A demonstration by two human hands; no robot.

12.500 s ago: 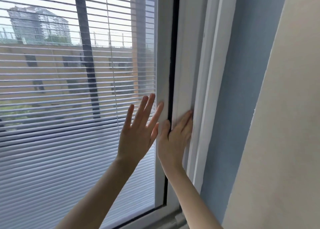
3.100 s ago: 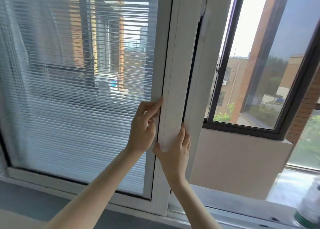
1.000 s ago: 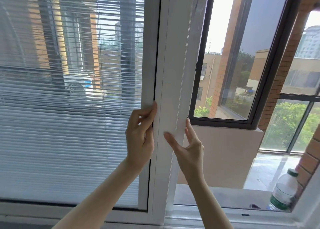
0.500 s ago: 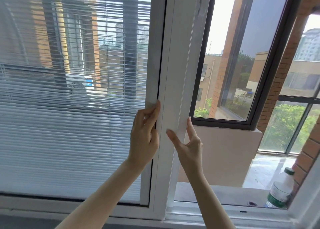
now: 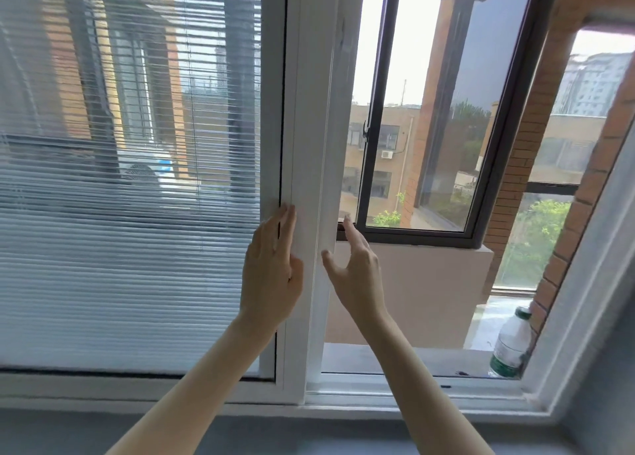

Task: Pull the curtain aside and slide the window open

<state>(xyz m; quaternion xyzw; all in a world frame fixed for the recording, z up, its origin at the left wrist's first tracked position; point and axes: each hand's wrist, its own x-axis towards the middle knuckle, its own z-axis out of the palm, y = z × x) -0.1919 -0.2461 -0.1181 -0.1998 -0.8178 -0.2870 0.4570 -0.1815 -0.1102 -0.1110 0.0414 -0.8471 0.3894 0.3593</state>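
Observation:
The white sliding window sash (image 5: 311,138) stands left of centre, and the right half of the frame is an open gap to the outside. Its pane holds lowered slatted blinds (image 5: 130,214). My left hand (image 5: 271,269) lies flat against the sash's inner edge with fingers straight up, not gripping. My right hand (image 5: 355,269) hovers just right of the sash's outer edge, fingers spread, thumb close to the white frame. No curtain shows in this view.
A plastic bottle (image 5: 512,346) with a green cap and label stands on the outer ledge at the lower right. A dark-framed outer window (image 5: 417,236) hangs open beyond the gap. The grey sill (image 5: 309,430) runs along the bottom, and a brick pier (image 5: 556,165) rises at right.
My left hand has uncurled from the sash edge and now rests flat on it. My right hand stays apart from the frame. The sash has not visibly shifted in the last second.

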